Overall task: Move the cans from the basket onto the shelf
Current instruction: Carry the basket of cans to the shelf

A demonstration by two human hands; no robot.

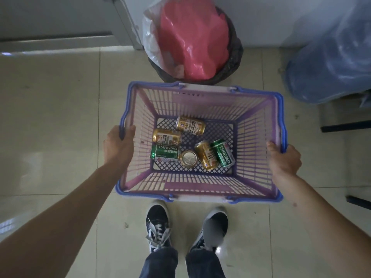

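A purple plastic basket (pixel 200 189) with a blue rim is held over the tiled floor in front of my feet. My left hand (pixel 118 145) grips its left rim and my right hand (pixel 285 159) grips its right rim. Several cans lie on the basket's bottom. Two gold cans (pixel 190 125) (pixel 166 136) lie at the back. A green Tsingtao can (pixel 165 153) lies at the left, next to an upright gold can (pixel 188 158). Another gold can (pixel 205 155) and a second green can (pixel 223 153) lie side by side at the right. No shelf is in view.
A black bin (pixel 234 57) with a pink bag (pixel 192 41) stands just beyond the basket against the wall. A large blue plastic bag (pixel 331 63) sits at the right, with dark furniture legs (pixel 345 127) below it. A door frame (pixel 126 21) is at the upper left.
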